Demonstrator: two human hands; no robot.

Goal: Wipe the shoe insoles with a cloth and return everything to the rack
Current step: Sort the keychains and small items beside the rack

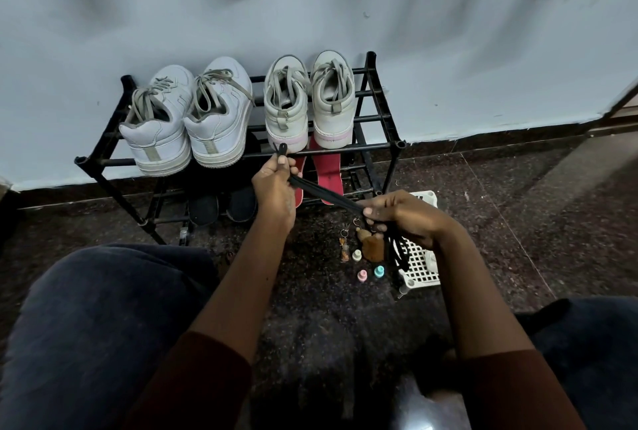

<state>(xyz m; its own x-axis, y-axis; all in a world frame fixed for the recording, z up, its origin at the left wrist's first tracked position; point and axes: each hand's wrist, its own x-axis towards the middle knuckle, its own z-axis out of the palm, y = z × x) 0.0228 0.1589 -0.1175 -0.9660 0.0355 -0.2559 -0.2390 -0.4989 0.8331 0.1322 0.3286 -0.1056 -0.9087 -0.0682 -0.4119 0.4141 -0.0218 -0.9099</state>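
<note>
Floor clutter: small bottles and key rings lie on the floor just beside the white basket; mind them with your wrists.
Right hand: your right hand pinches the bundle of black laces between thumb and curled fingers, with loose ends hanging over the basket.
Left hand: your left hand grips the other end, a loop standing above the thumb.
Step, as I judge it: tidying the laces. Hold them taut and even, then fold, so nothing tangles.
Insoles: the red insoles lie on the lower shelf of the rack, just beyond your hands.
Top shelf: two pairs of pale sneakers stand heels toward you.
</note>
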